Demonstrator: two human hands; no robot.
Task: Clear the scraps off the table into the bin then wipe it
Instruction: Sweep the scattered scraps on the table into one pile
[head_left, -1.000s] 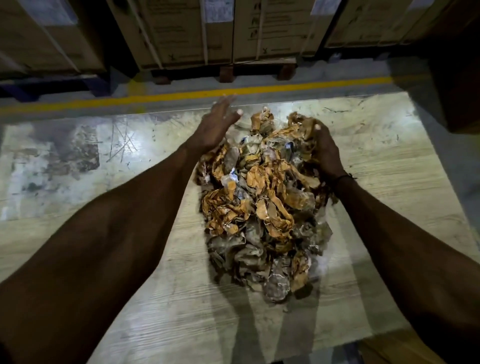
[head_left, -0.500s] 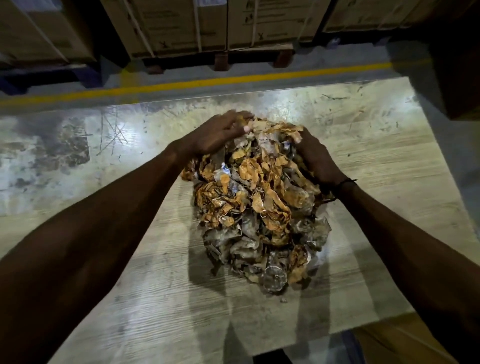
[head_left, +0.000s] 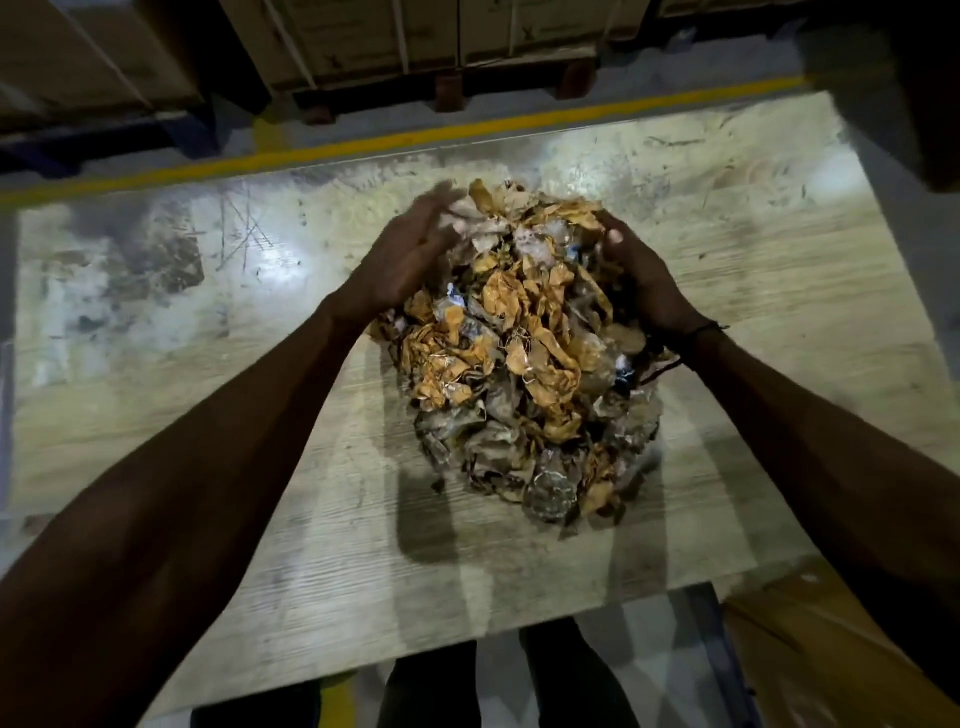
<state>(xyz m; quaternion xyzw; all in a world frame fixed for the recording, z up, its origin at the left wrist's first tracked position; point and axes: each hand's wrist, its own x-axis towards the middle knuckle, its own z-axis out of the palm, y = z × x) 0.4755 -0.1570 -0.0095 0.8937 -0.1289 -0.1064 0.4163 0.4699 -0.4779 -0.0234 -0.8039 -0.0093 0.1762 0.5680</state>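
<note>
Left hand (head_left: 402, 260) presses flat, fingers spread, against the scrap pile's (head_left: 519, 353) left flank; right hand (head_left: 641, 280) cups its right flank, fingers curled into the scraps. Table (head_left: 753, 270) carries the pile at its centre. Yellow floor line (head_left: 467, 130) runs beyond the pile.

The scraps (head_left: 519, 353) are seen in crumpled orange-tan mixed with dull grey-brown and clear, shiny bits. The bench (head_left: 779, 291) is marked by pale wood grain, with dark grey smudges and scratches on its left part. A yellow line (head_left: 363, 148) is painted across the grey floor.
</note>
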